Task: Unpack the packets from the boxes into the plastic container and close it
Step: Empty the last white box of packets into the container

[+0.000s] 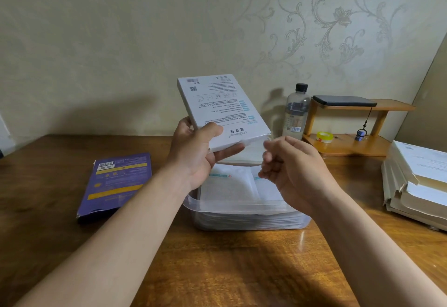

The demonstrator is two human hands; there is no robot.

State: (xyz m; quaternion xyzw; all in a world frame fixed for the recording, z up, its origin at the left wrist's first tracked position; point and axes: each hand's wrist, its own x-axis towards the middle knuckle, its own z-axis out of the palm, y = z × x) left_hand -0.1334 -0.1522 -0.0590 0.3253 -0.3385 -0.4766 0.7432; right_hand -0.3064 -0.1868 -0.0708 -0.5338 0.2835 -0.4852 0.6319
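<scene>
My left hand (198, 148) grips a flat white box (222, 111) with printed text, tilted up above the clear plastic container (242, 219). Its near end points down toward the container. My right hand (287, 169) hovers just right of the box's lower end with its fingers curled; whether it pinches anything there I cannot tell. White packets (227, 186) lie stacked inside the open container. A purple box (116, 183) lies flat on the table to the left. No lid is visible.
On the wooden table (217, 270) a water bottle (296, 111) stands behind the container. A small wooden shelf (348, 132) at the back right carries a dark phone-like item and a tape roll. A stack of papers (420, 186) lies at the right edge.
</scene>
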